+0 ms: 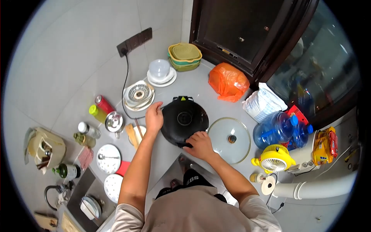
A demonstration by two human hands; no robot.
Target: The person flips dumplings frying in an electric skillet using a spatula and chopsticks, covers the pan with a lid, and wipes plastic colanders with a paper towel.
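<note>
A round black electric pan sits on the counter in front of me, with a bright green mark by its rear handle. At its left side is my left hand, fingers closed around the end of the black power cord, partly hidden by the hand. The cord runs up to a wall socket. My right hand is on the pan's front edge, its fingers and thumb closed over the handle there. Just to the right, a glass lid with a dark knob lies flat.
Stacked plates, a bowl and plastic baskets stand behind. An orange bag, water jugs and yellow fan are right. Bottles, wooden utensils and a sink lie left.
</note>
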